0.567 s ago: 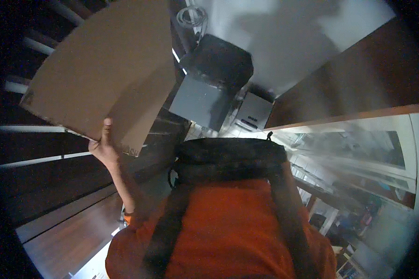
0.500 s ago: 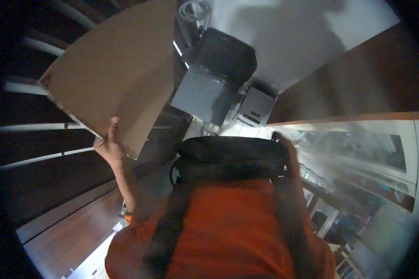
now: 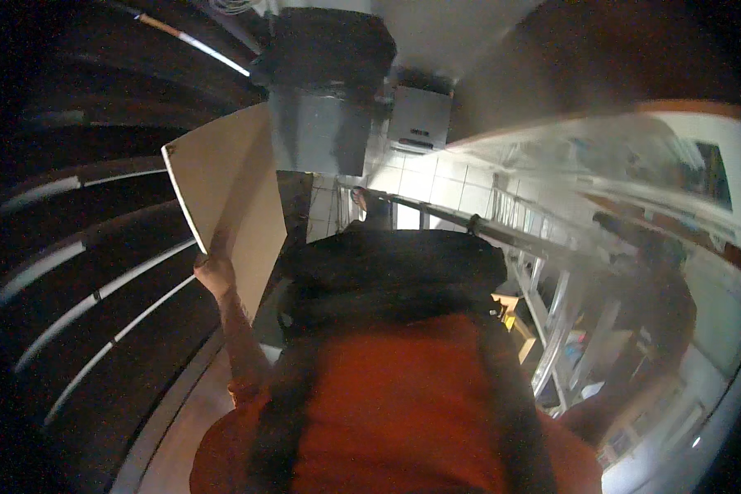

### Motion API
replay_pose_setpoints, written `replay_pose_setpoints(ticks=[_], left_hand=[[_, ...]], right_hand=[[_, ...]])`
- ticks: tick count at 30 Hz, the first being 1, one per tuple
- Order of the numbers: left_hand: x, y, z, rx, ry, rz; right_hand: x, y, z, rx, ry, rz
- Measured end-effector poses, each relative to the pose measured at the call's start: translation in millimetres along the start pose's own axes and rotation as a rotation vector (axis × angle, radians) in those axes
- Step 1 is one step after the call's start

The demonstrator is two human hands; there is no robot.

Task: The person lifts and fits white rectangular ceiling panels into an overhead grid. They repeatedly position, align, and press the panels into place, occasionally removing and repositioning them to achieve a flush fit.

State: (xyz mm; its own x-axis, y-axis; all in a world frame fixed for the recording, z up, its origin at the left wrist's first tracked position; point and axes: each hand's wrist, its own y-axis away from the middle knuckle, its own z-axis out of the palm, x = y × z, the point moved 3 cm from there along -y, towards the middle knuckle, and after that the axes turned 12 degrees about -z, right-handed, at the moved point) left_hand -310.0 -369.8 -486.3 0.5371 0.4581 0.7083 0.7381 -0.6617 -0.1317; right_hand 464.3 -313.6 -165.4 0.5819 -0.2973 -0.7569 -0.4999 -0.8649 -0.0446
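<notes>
My left hand (image 3: 215, 277) is closed on the lower edge of a thin brown board (image 3: 232, 185) with a pale edge. The board stands tilted up in front of the dark slatted surface on the left. Out to the right stretches my right arm, smeared by motion. My right hand (image 3: 626, 236) shows only as a blur near the pale-framed panel, so its fingers cannot be made out. A black bag (image 3: 391, 276) hangs across my front over an orange shirt.
Ahead are a grey box (image 3: 321, 132) with a dark object behind it, and a smaller pale grey case (image 3: 421, 119) on the white tiled floor (image 3: 461, 185). A metal ladder-like frame (image 3: 543, 329) and blurred clutter lie to the right. A bare foot (image 3: 359, 198) shows beyond the bag.
The view has shifted, and the board now appears narrower, turned more edge-on in my left hand. My right hand has left the bag's side and swung out to the right.
</notes>
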Motion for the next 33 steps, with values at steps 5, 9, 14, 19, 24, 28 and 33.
replay_pose_setpoints(ticks=[5, 9, 14, 19, 24, 28, 33], left_hand=[[-25.7, 5.6, 0.9, -0.106, -0.194, -0.234], [-2.9, 31.0, -4.4, -0.054, -0.094, -0.681], [-22.4, 38.5, -32.5, -0.191, -0.229, -0.059], [-8.5, 51.9, -36.5, -0.088, -0.123, 0.006], [1.2, 59.5, -22.0, -0.026, -0.001, 0.118], [37.7, 80.8, -21.7, 0.017, -0.095, -0.064], [66.5, 75.0, 27.6, 0.083, 0.034, -0.002]], right_hand=[[-9.9, -27.6, 49.1, -0.307, 0.796, -0.349], [-10.6, -42.0, 56.0, -0.402, 0.961, -0.473], [2.3, -55.8, 63.8, -0.325, 1.133, -0.600], [41.1, -67.6, 53.3, -0.196, 0.915, -0.727], [67.9, -58.8, 62.4, -0.329, 0.997, -0.566], [83.7, -45.9, 50.4, -0.182, 0.924, -0.654], [58.3, -47.0, 52.9, -0.425, 0.140, -0.274]])
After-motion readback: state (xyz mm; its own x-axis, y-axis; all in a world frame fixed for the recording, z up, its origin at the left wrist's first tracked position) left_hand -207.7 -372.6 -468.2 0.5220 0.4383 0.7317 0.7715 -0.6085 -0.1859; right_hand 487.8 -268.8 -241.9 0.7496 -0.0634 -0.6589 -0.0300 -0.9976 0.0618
